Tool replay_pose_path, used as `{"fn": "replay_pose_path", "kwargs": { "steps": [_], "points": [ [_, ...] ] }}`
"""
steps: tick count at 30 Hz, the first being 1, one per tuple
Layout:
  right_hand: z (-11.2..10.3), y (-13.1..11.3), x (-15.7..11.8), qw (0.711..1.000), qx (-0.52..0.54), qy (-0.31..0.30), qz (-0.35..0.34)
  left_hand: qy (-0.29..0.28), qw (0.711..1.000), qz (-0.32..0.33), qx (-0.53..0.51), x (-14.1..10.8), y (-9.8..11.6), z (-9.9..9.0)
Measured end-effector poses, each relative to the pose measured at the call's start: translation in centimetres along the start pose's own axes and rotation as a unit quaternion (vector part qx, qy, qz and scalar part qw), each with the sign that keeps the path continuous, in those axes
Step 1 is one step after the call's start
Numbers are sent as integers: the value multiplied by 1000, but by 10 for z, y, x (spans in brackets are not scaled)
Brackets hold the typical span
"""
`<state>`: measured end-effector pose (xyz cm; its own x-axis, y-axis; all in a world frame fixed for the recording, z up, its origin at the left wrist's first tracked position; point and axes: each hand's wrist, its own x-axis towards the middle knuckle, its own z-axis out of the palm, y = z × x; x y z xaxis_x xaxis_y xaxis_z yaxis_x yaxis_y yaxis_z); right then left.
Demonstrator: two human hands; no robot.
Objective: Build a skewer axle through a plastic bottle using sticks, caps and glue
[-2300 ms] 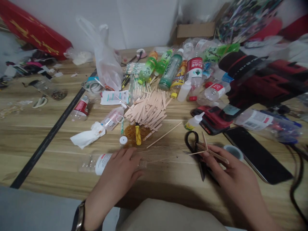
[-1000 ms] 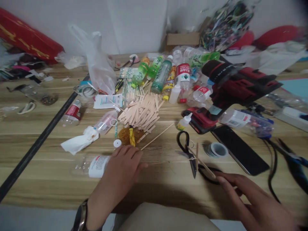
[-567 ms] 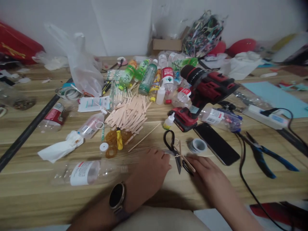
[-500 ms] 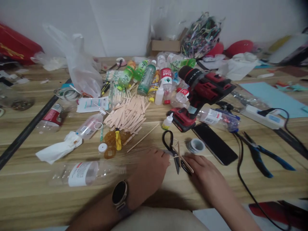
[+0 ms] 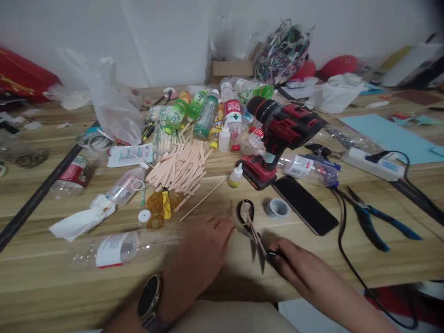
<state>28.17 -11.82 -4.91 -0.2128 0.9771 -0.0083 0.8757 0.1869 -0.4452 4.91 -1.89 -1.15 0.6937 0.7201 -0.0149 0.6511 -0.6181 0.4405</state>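
Head view: busy wooden table under a pale wall

The table has a light, streaky grain, and a black strip runs slantwise across its left side. Behind it stands a plain pale wall, with a cardboard box in front and a bulging clear bag of coloured strips beside the box. At the right, a pale blue sheet lies behind a white power strip.

A red banner at the left edge carries gold marks, cut off by the frame. Among the bottles, a clear bottle wears a red label with white Chinese characters; print on the nearby green bottle is too small to read. So are the white marks around the collar of the red-and-black drill and the lettering on the white packet.

Near the front edge, the right hand is closed around the lower handle of black-handled scissors, their blades apart. Thin wooden sticks lie across the scissors. The left hand, a watch at its wrist, bends its fingers just beside one blade; whether it holds anything I cannot tell.
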Motion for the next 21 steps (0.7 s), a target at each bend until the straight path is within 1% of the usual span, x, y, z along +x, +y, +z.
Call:
{"fn": "replay_pose_path", "kwargs": {
  "steps": [2, 4, 5, 6, 8, 10, 11, 12, 13, 14, 15, 17, 18, 19, 21],
  "points": [
    [-11, -3, -9, 991, 119, -26, 53, 17, 1000, -4, -6, -1, -2, 0],
    [-20, 0, -17, 966, 231, -38, 114, 31, 999, -6, -7, -3, -3, 0],
    [-22, 4, -22, 951, 274, -33, 140, 36, 999, -5, -8, -3, -4, 0],
    [-24, 8, -26, 932, 319, -23, 168, 38, 999, -5, -8, -4, -4, 0],
    [-24, 17, -35, 879, 421, 14, 224, 34, 999, -7, -5, -5, -3, 1],
    [-22, 24, -43, 824, 502, 58, 257, 19, 1000, -12, 8, -6, -2, 2],
    [-22, 26, -45, 809, 519, 77, 265, 8, 1000, -14, 16, -6, -1, 2],
    [-23, 26, -47, 808, 518, 86, 267, -6, 1000, -14, 24, -6, 0, 3],
    [-25, 25, -46, 821, 499, 93, 263, -20, 999, -12, 32, -6, 1, 3],
    [-28, 24, -45, 842, 464, 105, 255, -35, 999, -9, 39, -6, 1, 3],
    [-31, 21, -43, 869, 417, 120, 236, -49, 998, -5, 45, -6, 2, 3],
    [-36, 15, -37, 920, 316, 158, 171, -68, 996, -3, 56, -6, 4, 3],
    [-36, 12, -34, 934, 280, 176, 135, -73, 996, -2, 60, -7, 5, 3],
    [-34, 11, -31, 941, 261, 188, 104, -75, 995, -2, 61, -7, 5, 3],
    [-24, 13, -29, 938, 275, 196, 77, -67, 996, 6, 61, -9, 6, 4]
  ]
}}
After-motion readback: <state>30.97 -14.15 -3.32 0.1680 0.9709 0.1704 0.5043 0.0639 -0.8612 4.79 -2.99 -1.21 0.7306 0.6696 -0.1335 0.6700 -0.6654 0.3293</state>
